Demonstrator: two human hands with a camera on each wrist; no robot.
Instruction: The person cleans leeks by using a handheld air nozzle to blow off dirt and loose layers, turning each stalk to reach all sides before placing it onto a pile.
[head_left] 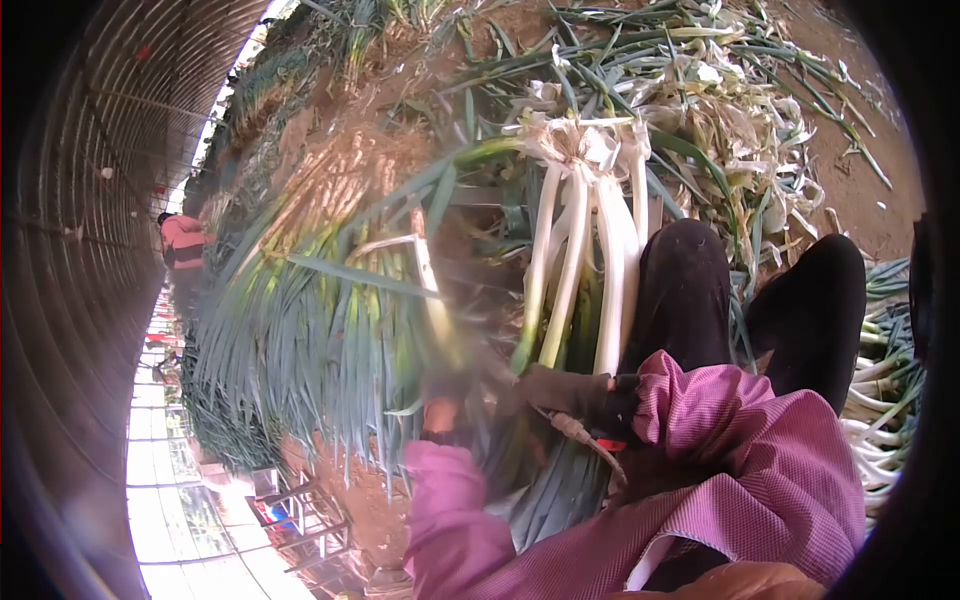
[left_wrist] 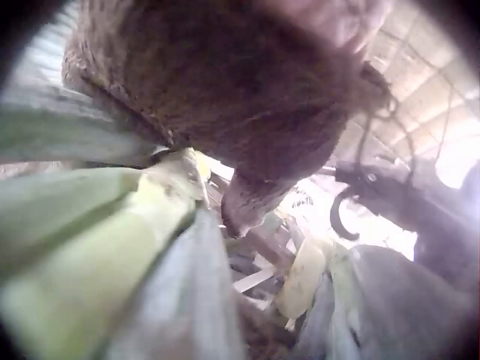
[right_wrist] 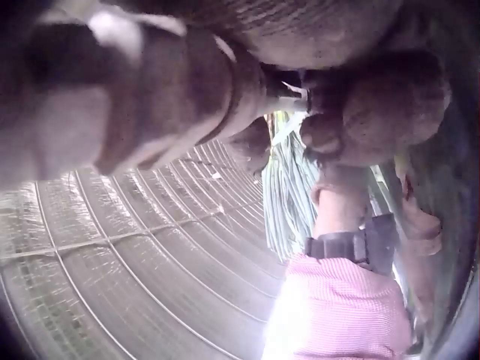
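In the head view, my gloved left hand (head_left: pixel 450 388) grips a green onion (head_left: pixel 430 275), its white stalk and roots pointing away from me. The left wrist view shows that dark glove (left_wrist: pixel 217 97) close above broad green onion leaves (left_wrist: pixel 90 262). Beside it my gloved right hand (head_left: pixel 565 392) holds an air hose nozzle (head_left: pixel 575 430), its hose trailing toward my lap. Up close in the right wrist view, the thick ringed nozzle body (right_wrist: pixel 172 97) is blurred, its tip partly hidden by gloves. White-stalked peeled onions (head_left: pixel 610 270) lie just left of my knees.
A large pile of unpeeled green onions (head_left: pixel 310 290) spreads at left, roots outward. Stripped skins and leaves (head_left: pixel 740 130) heap up ahead on bare soil. More white-stalked onions (head_left: pixel 875 430) lie at right. Another person (head_left: pixel 183 240) is far left under the ribbed greenhouse roof (head_left: pixel 80 250). A metal frame (head_left: pixel 315 525) stands lower left.
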